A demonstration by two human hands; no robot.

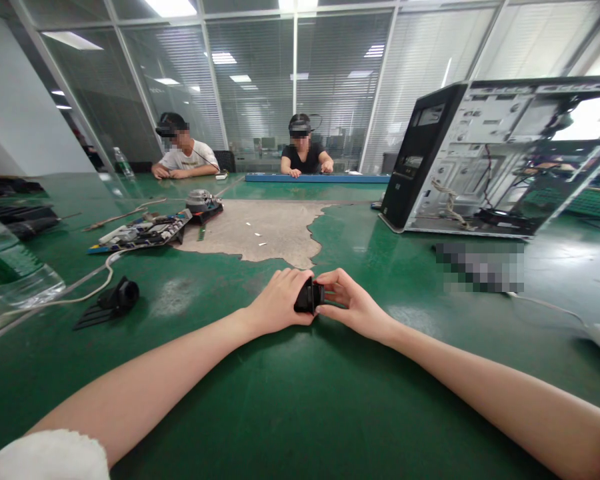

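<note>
Just above the green table, near the centre of the view, a small black part [309, 297] is held between both hands. My left hand [281, 299] wraps round its left side, thumb below and fingers over the top. From the right, my right hand [347, 303] pinches the part's right edge between thumb and fingertips. The fingers hide some of the part, so its full shape cannot be made out. Another black plastic piece [114, 300] with a round end and thin prongs lies on the table to the left.
An open computer case [430, 160] stands at the right on the green table [260, 413]. A circuit board [145, 232] with cables lies back left, near a water bottle [17, 267]. Two people [187, 157] [304, 155] sit across the table.
</note>
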